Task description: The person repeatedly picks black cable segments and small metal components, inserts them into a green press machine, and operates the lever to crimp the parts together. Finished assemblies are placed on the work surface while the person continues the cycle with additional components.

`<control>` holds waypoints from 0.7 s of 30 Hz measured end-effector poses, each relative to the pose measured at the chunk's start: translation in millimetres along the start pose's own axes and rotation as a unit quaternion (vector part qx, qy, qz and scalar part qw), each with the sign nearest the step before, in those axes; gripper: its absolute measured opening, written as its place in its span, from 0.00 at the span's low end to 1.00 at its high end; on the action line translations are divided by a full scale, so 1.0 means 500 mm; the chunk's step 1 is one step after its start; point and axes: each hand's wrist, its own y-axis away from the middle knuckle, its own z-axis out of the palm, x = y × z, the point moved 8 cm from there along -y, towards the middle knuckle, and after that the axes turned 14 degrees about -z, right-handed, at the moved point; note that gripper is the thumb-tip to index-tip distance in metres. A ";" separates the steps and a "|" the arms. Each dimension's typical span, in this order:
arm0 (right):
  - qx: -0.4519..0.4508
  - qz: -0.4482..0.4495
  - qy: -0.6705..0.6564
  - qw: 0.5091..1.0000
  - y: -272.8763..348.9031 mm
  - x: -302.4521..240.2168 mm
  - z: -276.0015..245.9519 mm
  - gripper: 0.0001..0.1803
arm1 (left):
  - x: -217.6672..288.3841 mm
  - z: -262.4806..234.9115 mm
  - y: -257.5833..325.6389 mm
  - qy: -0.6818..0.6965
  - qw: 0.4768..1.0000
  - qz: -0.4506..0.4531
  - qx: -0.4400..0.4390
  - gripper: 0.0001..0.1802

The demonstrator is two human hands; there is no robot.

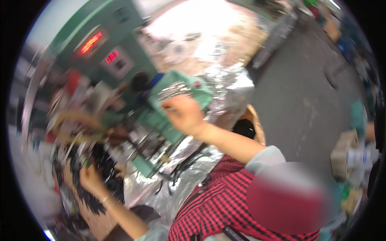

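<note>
My right hand [184,115] is raised over the green machine [159,124], its fingers curled. Right beyond its fingertips is a cluster of shiny silvery pieces [175,91]; blur hides whether the fingers grip them. Lower on the left, my left hand [91,180] reaches over a heap of black strips [106,166]. Its fingers are drawn together at a small dark-green spot, too smeared to name. A red button [197,83] sits on the machine head, just past my right hand.
Crinkled silver foil [177,193] covers the work surface around the machine. A green cabinet with red lit displays [112,57] stands at the back left. Further back is a brightly lit tan tabletop [249,38]. Grey floor [297,100] stretches right, with a beige crate [343,154] and another person's arm at the edge.
</note>
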 end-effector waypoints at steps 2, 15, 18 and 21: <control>-0.014 0.019 0.032 0.999 0.011 0.021 -0.012 0.08 | -0.097 0.086 -0.006 -0.029 0.997 0.054 -0.041 0.16; -0.064 -0.011 -0.196 0.978 -0.111 -0.134 0.047 0.08 | -0.034 0.059 0.087 0.243 0.968 0.058 -0.011 0.13; -0.054 0.086 -0.269 0.958 -0.102 -0.116 0.104 0.12 | -0.032 0.063 0.105 0.257 0.965 0.046 0.008 0.13; -0.071 0.141 -0.321 0.934 -0.065 -0.115 0.117 0.20 | -0.039 0.054 0.145 0.276 0.960 0.035 0.036 0.14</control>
